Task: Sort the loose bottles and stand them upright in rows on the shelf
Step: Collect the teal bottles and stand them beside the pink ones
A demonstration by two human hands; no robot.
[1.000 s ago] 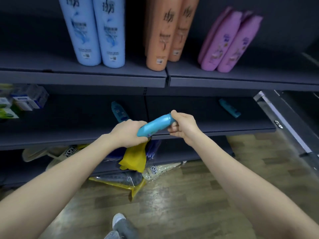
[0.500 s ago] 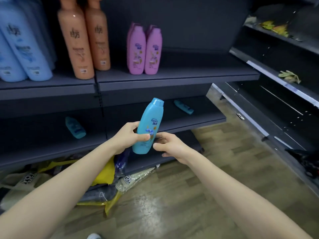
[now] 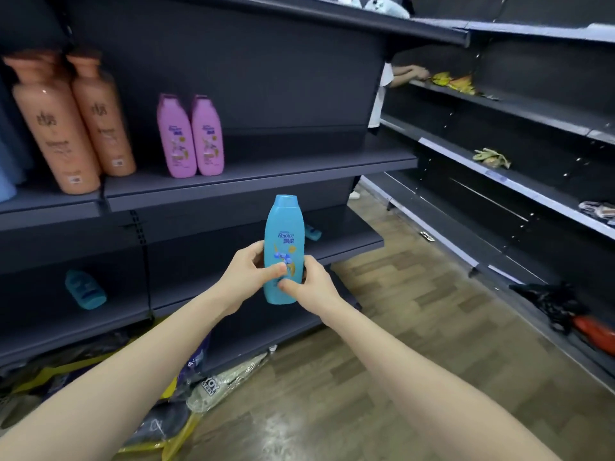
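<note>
The blue bottle [image 3: 283,241] is in the centre of the frame, upright with its cap on top, in the air in front of the shelves. The left hand [image 3: 248,272] and the right hand [image 3: 307,284] hold its lower half with curled fingers, thumbs on the label.

I think it is best to carry it vertical and put its base flat on the middle shelf [image 3: 299,164], just beside the pink bottles [image 3: 174,138], label to the front. Let go only then.

Count:
- one blue bottle held
- two lying blue bottles [image 3: 86,290] on the lower shelf [image 3: 186,281]
- two pink bottles upright
- two orange bottles [image 3: 56,128] upright
</note>
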